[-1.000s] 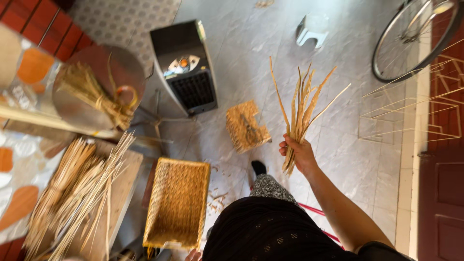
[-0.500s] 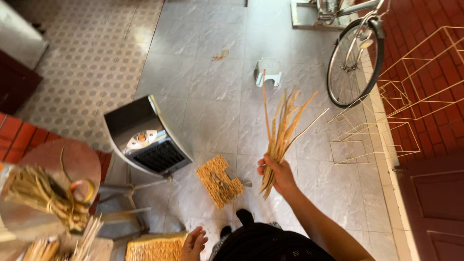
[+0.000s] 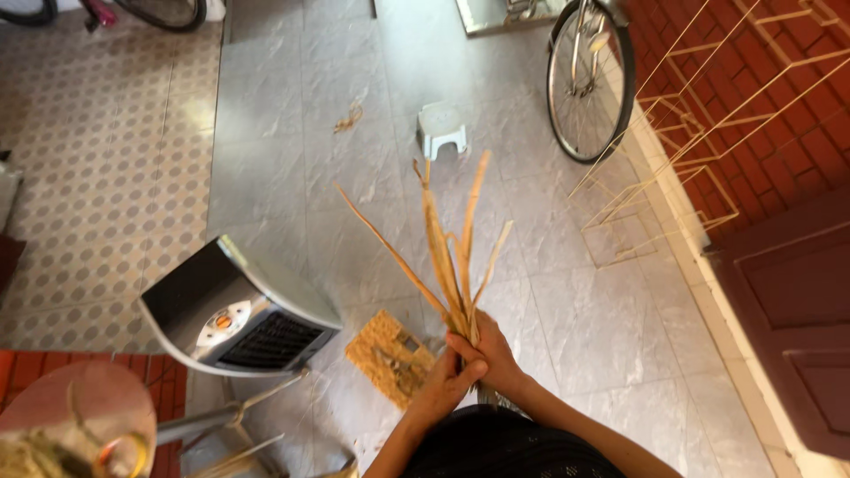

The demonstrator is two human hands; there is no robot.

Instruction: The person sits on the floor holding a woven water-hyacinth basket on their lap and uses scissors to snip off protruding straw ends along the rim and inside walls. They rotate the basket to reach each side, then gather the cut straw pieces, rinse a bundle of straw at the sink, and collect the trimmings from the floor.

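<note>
The left hand (image 3: 447,389) is now joining the right hand (image 3: 489,358), both hands clasping the dried straw bundle (image 3: 445,252) together.

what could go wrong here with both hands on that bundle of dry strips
1. The strips fan apart above the hands, left and right, which grip only the base; a loose one may slip out onto the floor.
2. The long outer strip leans far to the left and looks thin; it might bend or snap.
3. A woven mat and a fan heater lie close by the feet, so stepping could trip.
</note>
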